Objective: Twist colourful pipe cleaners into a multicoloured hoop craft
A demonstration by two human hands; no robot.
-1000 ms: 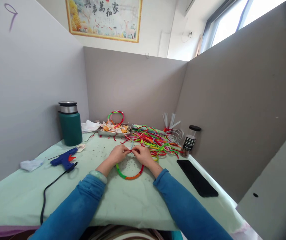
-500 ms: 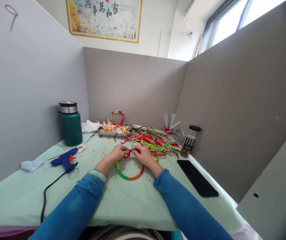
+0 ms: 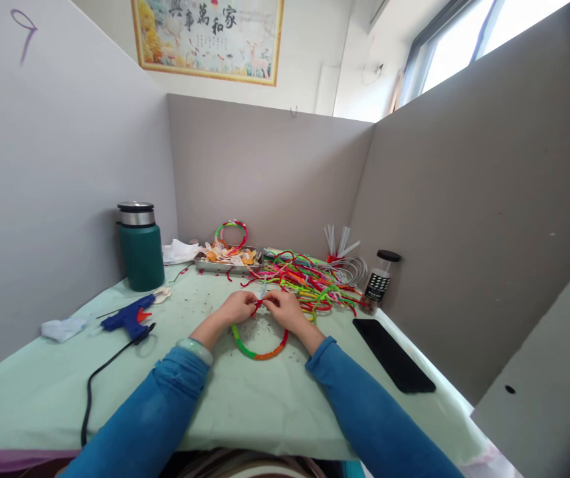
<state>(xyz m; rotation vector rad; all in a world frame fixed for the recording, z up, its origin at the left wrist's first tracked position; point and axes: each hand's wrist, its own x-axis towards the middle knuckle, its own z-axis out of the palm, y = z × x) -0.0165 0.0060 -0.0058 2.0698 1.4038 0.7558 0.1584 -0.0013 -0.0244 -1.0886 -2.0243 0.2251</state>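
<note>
My left hand (image 3: 236,308) and my right hand (image 3: 284,308) meet fingertip to fingertip over the middle of the table, both closed in a pinch. Between them is a red pipe cleaner (image 3: 258,305), its short end pointing down. Below the hands curves a hoop (image 3: 255,356) wrapped in green, orange and red; its far side is hidden behind my fingers. A small pale blue piece (image 3: 264,288) sticks up just beyond the fingertips. Whether the red strand is fastened to the hoop I cannot tell.
A pile of coloured pipe cleaners (image 3: 309,282) lies behind my hands, beside a metal tray (image 3: 225,268) of small pieces. At left are a blue glue gun (image 3: 128,318) with its cord and a green flask (image 3: 140,255). At right stand a jar (image 3: 379,285) and a black phone (image 3: 393,355).
The fingers of my left hand have shifted slightly, and the red pipe cleaner's loose end now hangs lower and closer in. The hoop stays almost where it was.
</note>
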